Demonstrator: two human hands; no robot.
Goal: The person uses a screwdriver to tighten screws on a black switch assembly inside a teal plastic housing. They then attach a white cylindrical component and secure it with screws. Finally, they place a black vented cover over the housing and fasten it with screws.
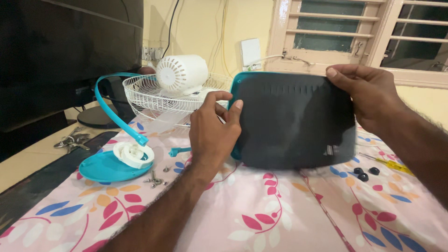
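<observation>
Held upright over the floral cloth (261,219) on the surface: a dark grey panel with teal rim (294,121). Left hand (214,133) clenched on its 9 o'clock edge, right hand (368,95) grasping the 2 o'clock corner. At 9 o'clock of the panel, a teal base piece (105,168) with loose screws (156,179); at 10 o'clock, a white wire fan guard (154,100). At 4 o'clock, small black nuts (364,173).

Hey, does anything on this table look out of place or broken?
Nothing looks broken. A fan lies dismantled: white motor housing in the wire grille, loose screws on the floral cloth, both hands holding the dark panel upright.
</observation>
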